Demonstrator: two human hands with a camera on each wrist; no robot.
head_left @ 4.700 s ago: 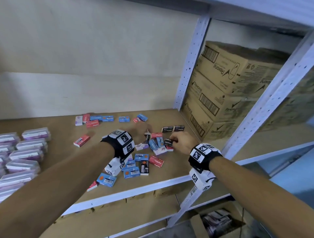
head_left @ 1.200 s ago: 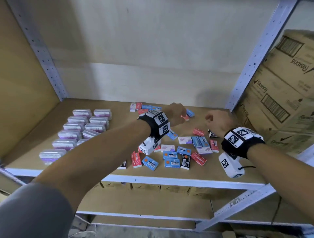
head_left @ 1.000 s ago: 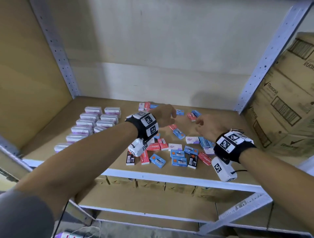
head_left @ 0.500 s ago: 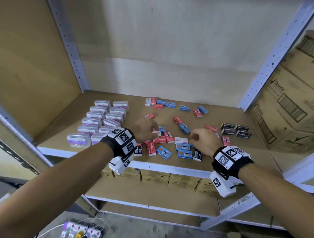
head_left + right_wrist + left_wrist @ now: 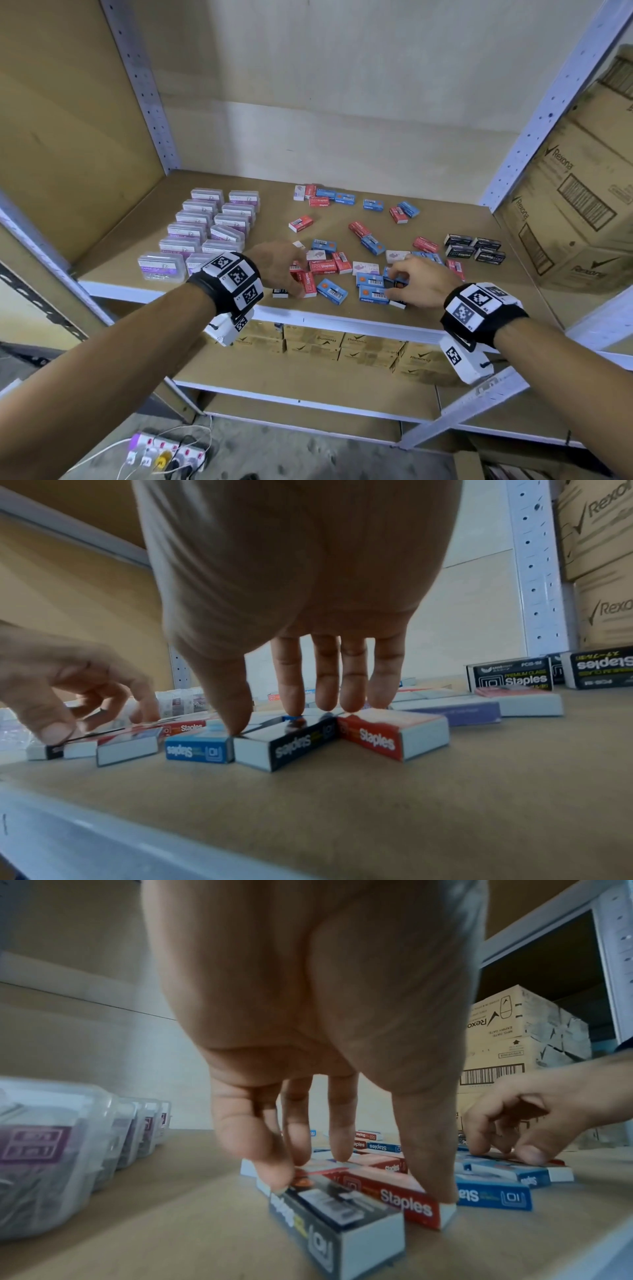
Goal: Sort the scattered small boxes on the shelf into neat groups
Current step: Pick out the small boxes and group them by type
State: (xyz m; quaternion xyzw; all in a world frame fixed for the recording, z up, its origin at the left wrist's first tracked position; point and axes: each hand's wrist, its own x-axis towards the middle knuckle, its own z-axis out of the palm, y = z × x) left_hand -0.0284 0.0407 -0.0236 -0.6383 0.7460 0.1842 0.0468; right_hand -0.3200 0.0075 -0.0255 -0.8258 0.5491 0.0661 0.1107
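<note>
Small red, blue, white and black staple boxes lie scattered on the shelf board [image 5: 274, 185]. My left hand [image 5: 294, 277] [image 5: 359, 1187] reaches down near the front edge. Its fingertips [image 5: 277, 1175] touch the far end of a black box [image 5: 335, 1218] [image 5: 280, 293], and the thumb touches the end of a red box [image 5: 394, 1194] [image 5: 309, 282] beside it. My right hand [image 5: 397, 281] [image 5: 265, 721] pinches another black box [image 5: 294, 745] [image 5: 391, 283] between thumb and forefinger; it still lies flat among blue and red boxes.
Several black boxes [image 5: 474, 248] sit grouped at the right. Rows of clear cases with purple labels [image 5: 205, 233] fill the left. Large cartons [image 5: 565, 219] stand past the right upright. Smaller cartons [image 5: 342, 346] line the lower shelf. A power strip [image 5: 164, 455] lies on the floor.
Both hands have drawn back from the rear of the shelf to its front edge and come down on boxes there. The view has pulled back and shifted left.
</note>
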